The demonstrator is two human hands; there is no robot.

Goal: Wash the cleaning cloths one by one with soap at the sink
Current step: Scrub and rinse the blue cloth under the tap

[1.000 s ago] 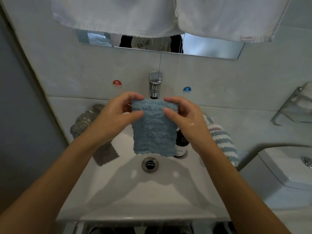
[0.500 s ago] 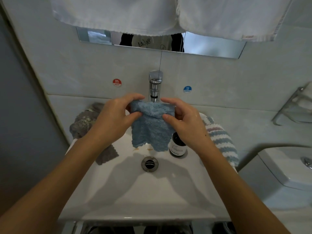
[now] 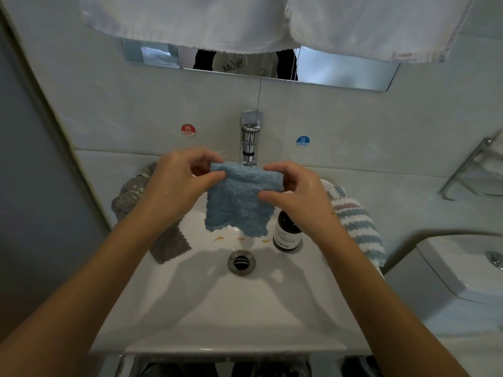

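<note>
I pinch a blue cloth (image 3: 239, 200) by its top corners, left hand (image 3: 174, 186) and right hand (image 3: 296, 197), over the sink (image 3: 217, 308) just below the tap (image 3: 250, 137). It hangs down, lower edge above the drain (image 3: 241, 262). Dark bottle (image 3: 287, 235) stands in the basin by my right wrist. Grey cloth (image 3: 136, 194) on left rim, striped cloth (image 3: 356, 221) on right. White towels (image 3: 245, 20) above.

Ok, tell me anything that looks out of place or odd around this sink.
A dark bottle stands inside the white basin, right of the drain, where washing could knock it. Orange marks stain the basin under the blue cloth. A grey cloth hangs over the rim.
</note>
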